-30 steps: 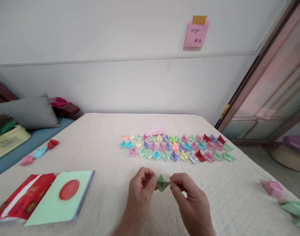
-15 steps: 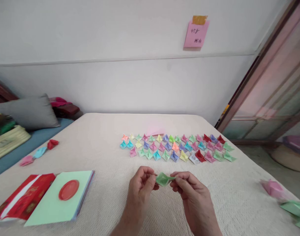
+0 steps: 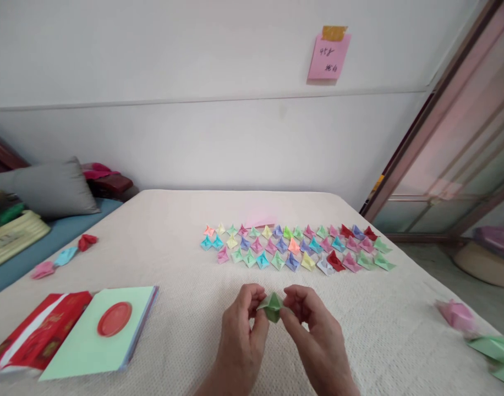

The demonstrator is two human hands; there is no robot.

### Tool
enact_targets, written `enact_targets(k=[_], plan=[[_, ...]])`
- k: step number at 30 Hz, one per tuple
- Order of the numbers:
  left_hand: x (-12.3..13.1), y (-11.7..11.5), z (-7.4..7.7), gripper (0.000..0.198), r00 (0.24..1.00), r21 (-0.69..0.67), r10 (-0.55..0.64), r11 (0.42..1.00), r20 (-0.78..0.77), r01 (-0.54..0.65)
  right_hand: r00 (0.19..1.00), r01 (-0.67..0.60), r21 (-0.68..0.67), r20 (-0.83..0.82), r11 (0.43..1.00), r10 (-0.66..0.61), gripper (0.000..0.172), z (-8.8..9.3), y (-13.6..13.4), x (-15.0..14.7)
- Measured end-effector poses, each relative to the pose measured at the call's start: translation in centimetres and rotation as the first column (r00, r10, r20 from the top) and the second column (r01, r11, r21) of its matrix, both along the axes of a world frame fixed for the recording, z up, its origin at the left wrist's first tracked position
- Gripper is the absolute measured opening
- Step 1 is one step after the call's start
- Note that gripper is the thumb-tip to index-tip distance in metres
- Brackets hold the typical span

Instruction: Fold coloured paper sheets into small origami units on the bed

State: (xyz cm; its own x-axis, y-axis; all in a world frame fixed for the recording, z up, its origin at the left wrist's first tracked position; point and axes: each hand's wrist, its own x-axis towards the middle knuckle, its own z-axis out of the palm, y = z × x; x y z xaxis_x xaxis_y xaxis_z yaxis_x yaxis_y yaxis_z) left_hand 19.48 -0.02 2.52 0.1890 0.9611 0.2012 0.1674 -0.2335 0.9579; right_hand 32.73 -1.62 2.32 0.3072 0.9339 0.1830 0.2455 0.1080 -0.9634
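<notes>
A small green folded paper boat point(image 3: 273, 308) is held between my two hands, above the cream table cover. My left hand point(image 3: 244, 330) pinches its left side with thumb and fingers. On the other side, my right hand point(image 3: 313, 330) grips the boat's right edge between thumb and fingertips. Its peak points up in the middle, and both ends are partly hidden by fingers. Beyond the hands stand rows of paper boats point(image 3: 293, 246) in pink, green, blue, red, yellow and purple.
A stack of coloured paper point(image 3: 82, 352) with a red round lid point(image 3: 114, 319) lies at left, beside a red packet point(image 3: 37, 330). Folded pieces sit at the left edge, and a pink one point(image 3: 458, 315) and green ones point(image 3: 497, 352) at right. A pink note point(image 3: 329, 58) is taped to the wall.
Both hands have drawn closer together around the green paper boat. Its shape has gone from a wide, flat diamond to a narrower form with a raised peak.
</notes>
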Motion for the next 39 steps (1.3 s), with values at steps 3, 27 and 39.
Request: enact_targets(k=[3,27,39], plan=[[0.1,-0.2,-0.2,0.016,1.000,0.006,0.022,1.000,0.007,-0.022,0.996,0.023,-0.001,0.089,1.000,-0.022,0.018,-0.3,0.0,0.0],[-0.2,1.0,-1.2,0.015,0.980,-0.102,0.191,0.975,-0.054,-0.196,0.939,-0.178,-0.156,-0.322,0.972,0.120,0.026,-0.9,0.4,-0.8],[-0.8,1.6,-0.8,0.013,0.982,-0.151,0.189,0.971,0.016,-0.185,0.781,-0.299,0.076,0.592,0.951,0.198,0.018,-1.7,-0.5,-1.1]])
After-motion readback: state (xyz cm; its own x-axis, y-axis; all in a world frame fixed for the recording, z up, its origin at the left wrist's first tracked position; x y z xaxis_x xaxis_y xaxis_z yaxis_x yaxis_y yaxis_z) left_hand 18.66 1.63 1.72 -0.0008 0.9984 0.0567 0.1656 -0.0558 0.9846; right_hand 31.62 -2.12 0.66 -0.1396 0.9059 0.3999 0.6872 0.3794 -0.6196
